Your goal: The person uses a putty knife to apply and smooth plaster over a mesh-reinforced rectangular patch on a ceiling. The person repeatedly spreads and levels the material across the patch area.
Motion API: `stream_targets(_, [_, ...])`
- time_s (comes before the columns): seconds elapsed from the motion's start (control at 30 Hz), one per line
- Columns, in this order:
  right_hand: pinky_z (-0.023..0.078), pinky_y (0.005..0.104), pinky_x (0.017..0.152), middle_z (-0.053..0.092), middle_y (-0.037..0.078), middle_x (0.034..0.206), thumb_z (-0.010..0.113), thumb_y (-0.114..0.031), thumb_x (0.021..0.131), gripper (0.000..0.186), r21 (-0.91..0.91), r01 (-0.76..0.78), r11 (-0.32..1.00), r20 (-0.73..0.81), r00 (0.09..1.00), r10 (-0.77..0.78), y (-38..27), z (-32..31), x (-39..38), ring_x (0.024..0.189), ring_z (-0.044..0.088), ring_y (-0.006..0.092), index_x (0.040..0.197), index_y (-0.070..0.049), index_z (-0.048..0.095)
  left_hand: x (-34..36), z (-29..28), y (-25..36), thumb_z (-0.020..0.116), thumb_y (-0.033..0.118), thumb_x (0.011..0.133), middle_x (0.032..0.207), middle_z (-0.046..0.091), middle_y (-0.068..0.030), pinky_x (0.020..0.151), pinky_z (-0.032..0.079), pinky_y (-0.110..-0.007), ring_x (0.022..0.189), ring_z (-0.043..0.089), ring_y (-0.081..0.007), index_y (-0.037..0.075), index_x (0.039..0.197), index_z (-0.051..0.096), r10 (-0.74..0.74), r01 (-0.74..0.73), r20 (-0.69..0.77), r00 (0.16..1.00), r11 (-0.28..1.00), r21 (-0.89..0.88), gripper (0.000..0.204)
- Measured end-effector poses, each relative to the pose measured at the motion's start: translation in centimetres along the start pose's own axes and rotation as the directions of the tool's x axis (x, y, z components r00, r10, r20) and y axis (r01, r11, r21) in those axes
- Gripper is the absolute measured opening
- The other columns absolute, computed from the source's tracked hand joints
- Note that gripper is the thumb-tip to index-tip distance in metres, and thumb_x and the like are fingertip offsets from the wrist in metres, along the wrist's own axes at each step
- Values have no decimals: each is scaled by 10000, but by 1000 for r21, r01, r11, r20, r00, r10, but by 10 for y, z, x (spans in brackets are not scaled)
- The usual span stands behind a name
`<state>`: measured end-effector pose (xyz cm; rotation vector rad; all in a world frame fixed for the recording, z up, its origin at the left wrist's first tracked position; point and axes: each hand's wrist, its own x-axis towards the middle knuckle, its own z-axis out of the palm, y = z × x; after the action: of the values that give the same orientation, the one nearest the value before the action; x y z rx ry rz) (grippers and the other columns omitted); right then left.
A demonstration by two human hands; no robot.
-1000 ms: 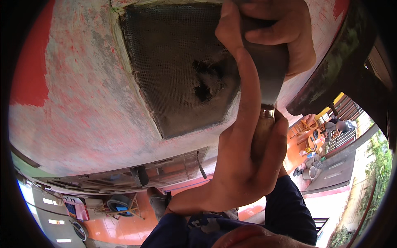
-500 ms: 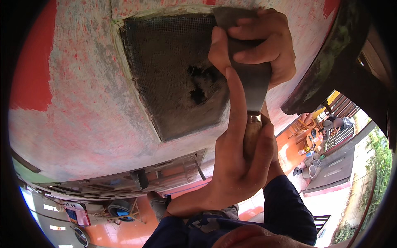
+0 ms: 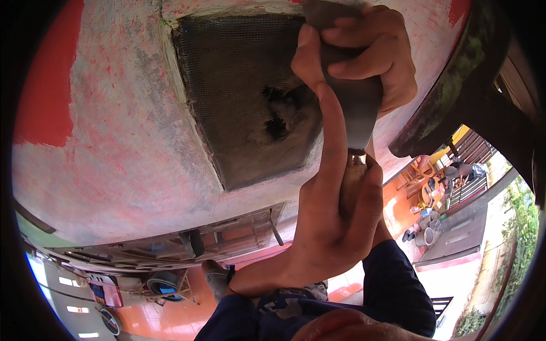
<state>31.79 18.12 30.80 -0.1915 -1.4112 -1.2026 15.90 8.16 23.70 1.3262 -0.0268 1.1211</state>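
My left hand point(image 3: 333, 227) is closed round the wooden handle point(image 3: 352, 184) of a wide putty knife, its index finger stretched up along the blade's left edge. Higher up, the fingers of my right hand point(image 3: 392, 62) are bent over the flat dark blade point(image 3: 355, 108) and grip it. The blade's upper end lies at the right side of a dark mesh screen point(image 3: 239, 85), which is set in a wall opening. Dusty grey-brown and torn, the mesh has ragged black holes near its middle right. Whether the blade touches the mesh or frame, I cannot tell.
Around the screen the wall point(image 3: 125, 131) has worn pinkish-white paint and a solid red patch point(image 3: 48, 79). A dark, mossy beam point(image 3: 449, 96) slants at the right. Beyond it, a person point(image 3: 462, 170) sits near wooden furniture, with buckets point(image 3: 427, 236) on the floor. Below hangs a slatted wooden frame point(image 3: 227, 241).
Both hands and the putty knife appear slightly higher and further right in the picture. The screen has also shifted up and right in view. The grip looks the same.
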Motion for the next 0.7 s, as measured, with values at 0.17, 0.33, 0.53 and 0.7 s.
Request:
stream_targets(0.17, [491,366,806,684,26,749,854,68,584,425,6,-17,1000,8,1000,17,1,1,5,745,660,176,668,-177,516,5,4,-1,414,14,1006,717,554,-15,392,315,-200,432,411,-19,81,1597,-58,68,-67,-18,998,998,20,759])
stream_targets(0.33, [490,361,795,682,24,743,851,67,581,422,11,-10,1000,4,1000,10,2,2,9,741,659,177,659,-176,514,6,4,2,413,27,1014,625,505,16,383,303,-200,414,393,-17,51,1592,-46,74,-74,-2,997,993,88,739])
stream_targets(0.53, [489,356,781,679,22,736,847,66,577,419,19,-25,1000,9,1000,25,0,2,10,735,658,177,649,-175,512,12,2,7,417,31,1014,620,497,16,399,301,-198,425,396,-19,-9,1577,-42,105,-105,1,995,994,33,728])
stream_targets(0.7, [488,351,770,677,21,731,844,66,574,417,21,-27,999,8,1000,27,-4,1,11,731,657,178,640,-174,510,8,1,5,430,34,1009,666,510,14,426,314,-185,465,406,-6,-8,1580,-29,195,-199,47,980,969,144,734])
